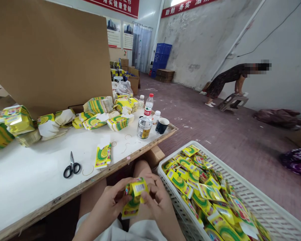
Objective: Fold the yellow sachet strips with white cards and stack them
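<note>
Over my lap, both hands grip one small yellow-green carton (pixel 134 199) with a white barcode patch. My left hand (pixel 112 199) pinches its left side between thumb and fingers. On the carton's right edge, my right hand (pixel 157 197) has its thumb and fingers closed. Just ahead on the white table (pixel 47 187) lies a flat yellow carton (pixel 103 154) with a white flap sticking up. To my right, a white plastic basket (pixel 243 167) is filled with many similar yellow cartons (pixel 200 190).
Black-handled scissors (pixel 72 166) lie on the table near loose rubber bands. Stacks of flat cartons (pixel 97 105) line its back edge. A clear jar (pixel 144 128), dark mug (pixel 162 126) and water bottle (pixel 148 105) stand at the right corner. A person (pixel 227 78) bends over a stool (pixel 233 101).
</note>
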Demonstrator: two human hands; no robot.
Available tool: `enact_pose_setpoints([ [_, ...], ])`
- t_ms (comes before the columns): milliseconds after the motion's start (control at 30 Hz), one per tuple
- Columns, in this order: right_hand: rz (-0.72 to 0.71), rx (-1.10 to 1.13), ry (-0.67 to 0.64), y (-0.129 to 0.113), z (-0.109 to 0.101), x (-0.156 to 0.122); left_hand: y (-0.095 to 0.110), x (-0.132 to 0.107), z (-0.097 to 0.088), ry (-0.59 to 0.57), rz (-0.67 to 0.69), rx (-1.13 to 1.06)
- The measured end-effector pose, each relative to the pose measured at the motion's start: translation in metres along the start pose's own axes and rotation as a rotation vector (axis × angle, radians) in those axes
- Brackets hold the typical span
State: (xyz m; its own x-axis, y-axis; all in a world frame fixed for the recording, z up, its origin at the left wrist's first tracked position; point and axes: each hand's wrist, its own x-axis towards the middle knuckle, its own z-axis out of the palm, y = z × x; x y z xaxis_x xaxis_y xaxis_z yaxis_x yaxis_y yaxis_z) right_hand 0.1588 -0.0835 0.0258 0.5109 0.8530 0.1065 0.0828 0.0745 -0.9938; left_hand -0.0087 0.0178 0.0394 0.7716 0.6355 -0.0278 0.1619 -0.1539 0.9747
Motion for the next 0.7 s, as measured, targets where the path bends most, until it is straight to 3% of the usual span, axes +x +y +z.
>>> enact_pose_setpoints([
  [100, 0.056, -0.066, -0.127, -0.001, 0.003, 0.001, 0.005, -0.001, 0.002, -0.042, 0.034, 0.028],
  [333, 0.076, -0.138, -0.172, 0.005, 0.003, 0.002, 0.009, -0.005, 0.003, -0.048, 0.040, 0.094],
  [533, 0.113, -0.320, -0.085, 0.002, 0.007, 0.002, 0.010, -0.002, 0.005, -0.042, 0.019, 0.217],
  [700, 0.047, -0.314, -0.052, 0.007, 0.006, 0.001, 0.014, 0.002, 0.005, -0.041, -0.026, 0.106],
])
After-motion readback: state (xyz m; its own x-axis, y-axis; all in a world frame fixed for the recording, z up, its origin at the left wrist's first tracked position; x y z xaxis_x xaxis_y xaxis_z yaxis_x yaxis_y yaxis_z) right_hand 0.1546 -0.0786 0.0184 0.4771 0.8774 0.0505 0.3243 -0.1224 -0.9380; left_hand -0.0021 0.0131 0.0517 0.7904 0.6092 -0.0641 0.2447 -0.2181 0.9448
